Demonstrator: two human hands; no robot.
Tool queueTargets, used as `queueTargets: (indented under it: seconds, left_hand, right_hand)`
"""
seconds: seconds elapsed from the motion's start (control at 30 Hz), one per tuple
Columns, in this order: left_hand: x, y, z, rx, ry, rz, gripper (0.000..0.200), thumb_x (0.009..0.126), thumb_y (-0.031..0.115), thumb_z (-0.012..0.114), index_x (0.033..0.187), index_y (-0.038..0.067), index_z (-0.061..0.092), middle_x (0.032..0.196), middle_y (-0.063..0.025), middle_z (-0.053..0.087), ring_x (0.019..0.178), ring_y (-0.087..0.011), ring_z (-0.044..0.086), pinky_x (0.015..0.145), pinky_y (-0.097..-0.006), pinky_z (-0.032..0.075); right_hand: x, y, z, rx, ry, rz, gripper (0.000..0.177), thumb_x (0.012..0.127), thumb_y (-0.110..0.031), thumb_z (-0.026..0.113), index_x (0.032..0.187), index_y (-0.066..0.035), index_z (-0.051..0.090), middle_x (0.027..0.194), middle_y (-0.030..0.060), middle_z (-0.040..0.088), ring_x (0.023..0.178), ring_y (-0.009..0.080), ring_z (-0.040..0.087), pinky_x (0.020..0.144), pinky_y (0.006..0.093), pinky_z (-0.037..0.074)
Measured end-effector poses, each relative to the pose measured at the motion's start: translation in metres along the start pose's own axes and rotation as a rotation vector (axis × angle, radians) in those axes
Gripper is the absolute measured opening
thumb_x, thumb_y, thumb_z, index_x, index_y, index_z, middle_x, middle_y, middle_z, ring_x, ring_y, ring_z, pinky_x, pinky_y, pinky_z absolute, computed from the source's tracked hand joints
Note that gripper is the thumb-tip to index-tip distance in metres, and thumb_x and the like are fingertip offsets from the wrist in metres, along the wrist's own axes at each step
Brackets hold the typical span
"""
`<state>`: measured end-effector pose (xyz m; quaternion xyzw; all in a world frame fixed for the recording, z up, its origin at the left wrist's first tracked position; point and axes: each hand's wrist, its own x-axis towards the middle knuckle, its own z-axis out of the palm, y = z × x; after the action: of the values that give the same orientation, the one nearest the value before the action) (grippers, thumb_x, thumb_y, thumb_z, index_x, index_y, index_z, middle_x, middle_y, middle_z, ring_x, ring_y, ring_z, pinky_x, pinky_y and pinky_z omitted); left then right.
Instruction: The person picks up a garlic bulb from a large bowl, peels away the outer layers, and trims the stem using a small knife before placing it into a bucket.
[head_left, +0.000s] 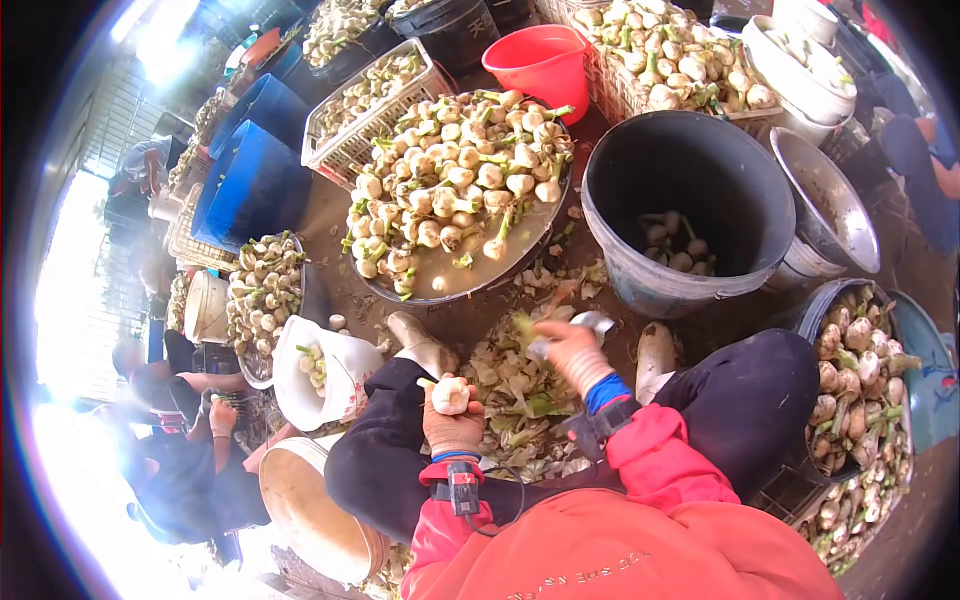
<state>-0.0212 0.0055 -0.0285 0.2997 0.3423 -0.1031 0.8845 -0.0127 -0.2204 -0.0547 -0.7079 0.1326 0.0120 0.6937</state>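
My left hand [452, 432] is closed around a peeled-looking white garlic bulb [450, 395], held up above my lap. To its right and a little farther out, my right hand [572, 358] is closed on a silvery tool [594, 322], whose kind is blurred by motion. A smeared green and yellow scrap [524, 326] is beside those fingers. Below both hands, a heap of garlic skins and cut leaves [515, 390] covers the floor between my boots. A wide basin [500, 288] heaped with garlic bulbs [450, 180] stands just beyond.
A large dark bucket [690, 290] with a few bulbs stands front right. A white bucket [335, 375] and a tipped cream bucket [300, 510] are at my left. Garlic fills a tub [850, 390] on my right. A red bucket [540, 60] stands behind; people sit at left.
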Motion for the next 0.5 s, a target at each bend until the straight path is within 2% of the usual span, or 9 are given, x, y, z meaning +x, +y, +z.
queueTargets:
  seconds: [0.07, 0.13, 0.2, 0.27, 0.33, 0.37, 0.4, 0.47, 0.5]
  left_hand:
    - [0.0, -0.005, 0.006, 0.11, 0.077, -0.108, 0.031, 0.087, 0.043, 0.048, 0.091, 0.015, 0.06, 0.075, -0.0024, 0.063, 0.064, -0.0215, 0.06, 0.045, -0.0285, 0.042]
    - [0.002, -0.012, 0.001, 0.172, 0.059, -0.116, 0.03, 0.087, 0.042, 0.05, 0.091, 0.014, 0.059, 0.074, -0.0015, 0.062, 0.065, -0.0197, 0.059, 0.045, -0.0269, 0.041]
    - [0.006, -0.018, -0.003, 0.152, 0.043, -0.196, 0.028, 0.086, 0.041, 0.05, 0.089, 0.014, 0.059, 0.074, -0.0005, 0.062, 0.067, -0.0172, 0.059, 0.047, -0.026, 0.041]
    - [0.009, -0.021, -0.005, 0.136, 0.015, -0.264, 0.027, 0.087, 0.039, 0.05, 0.09, 0.013, 0.058, 0.075, 0.0, 0.061, 0.07, -0.0162, 0.058, 0.051, -0.0277, 0.044]
    - [0.021, -0.022, -0.017, -0.018, 0.061, -0.256, 0.025, 0.087, 0.035, 0.049, 0.091, 0.011, 0.058, 0.079, -0.0019, 0.062, 0.073, -0.0182, 0.059, 0.057, -0.031, 0.048]
    - [0.01, -0.028, -0.004, 0.033, 0.113, -0.089, 0.021, 0.086, 0.028, 0.051, 0.092, 0.009, 0.057, 0.081, -0.004, 0.063, 0.073, -0.0201, 0.059, 0.06, -0.0313, 0.049]
    - [0.021, -0.031, -0.025, 0.407, -0.128, 0.188, 0.019, 0.085, 0.025, 0.05, 0.093, 0.009, 0.057, 0.084, -0.0059, 0.063, 0.074, -0.021, 0.06, 0.06, -0.0311, 0.049]
    - [0.021, -0.014, -0.025, 0.285, -0.081, 0.092, 0.02, 0.084, 0.025, 0.049, 0.093, 0.009, 0.058, 0.085, -0.006, 0.063, 0.076, -0.02, 0.06, 0.059, -0.0307, 0.049]
    - [0.019, -0.009, -0.025, 0.287, -0.018, 0.049, 0.023, 0.085, 0.026, 0.045, 0.093, 0.01, 0.059, 0.085, -0.0055, 0.064, 0.075, -0.0195, 0.062, 0.053, -0.0295, 0.049]
  right_hand:
    - [-0.009, -0.01, 0.02, -0.041, -0.225, -0.124, 0.03, 0.071, -0.014, 0.072, 0.1, -0.007, 0.064, 0.1, 0.0064, 0.063, 0.102, 0.0197, 0.057, 0.089, 0.0295, 0.043]
    - [-0.014, -0.018, 0.034, 0.09, -0.316, -0.277, 0.031, 0.071, -0.017, 0.074, 0.099, -0.009, 0.065, 0.105, 0.0071, 0.061, 0.103, 0.021, 0.055, 0.089, 0.03, 0.043]
    - [-0.017, -0.018, 0.041, 0.028, -0.408, -0.234, 0.027, 0.071, -0.016, 0.074, 0.096, -0.009, 0.065, 0.101, 0.008, 0.062, 0.094, 0.0208, 0.057, 0.084, 0.0303, 0.045]
    - [-0.021, -0.032, 0.044, -0.174, -0.452, -0.001, 0.022, 0.073, -0.018, 0.073, 0.09, -0.008, 0.064, 0.09, 0.0082, 0.063, 0.085, 0.0211, 0.059, 0.077, 0.03, 0.046]
    - [-0.027, -0.049, 0.038, -0.273, -0.579, 0.013, 0.02, 0.074, -0.019, 0.071, 0.087, -0.007, 0.064, 0.085, 0.0082, 0.064, 0.081, 0.0209, 0.059, 0.074, 0.0299, 0.046]
    - [-0.028, -0.054, 0.036, -0.372, -0.705, 0.025, 0.018, 0.075, -0.021, 0.07, 0.085, -0.007, 0.064, 0.081, 0.0081, 0.064, 0.077, 0.0207, 0.059, 0.071, 0.0298, 0.046]
    - [-0.028, -0.044, 0.038, -0.302, -0.812, -0.106, 0.019, 0.076, -0.023, 0.069, 0.086, -0.008, 0.064, 0.078, 0.0076, 0.064, 0.072, 0.0188, 0.059, 0.068, 0.0296, 0.046]
    - [-0.027, -0.055, 0.028, -0.127, -1.099, 0.109, 0.02, 0.075, -0.023, 0.068, 0.086, -0.008, 0.064, 0.078, 0.0069, 0.064, 0.07, 0.0164, 0.059, 0.066, 0.0298, 0.046]
    - [-0.024, -0.056, 0.023, -0.127, -1.1, 0.106, 0.02, 0.075, -0.023, 0.068, 0.086, -0.008, 0.064, 0.078, 0.0069, 0.064, 0.07, 0.0164, 0.059, 0.066, 0.0298, 0.046]
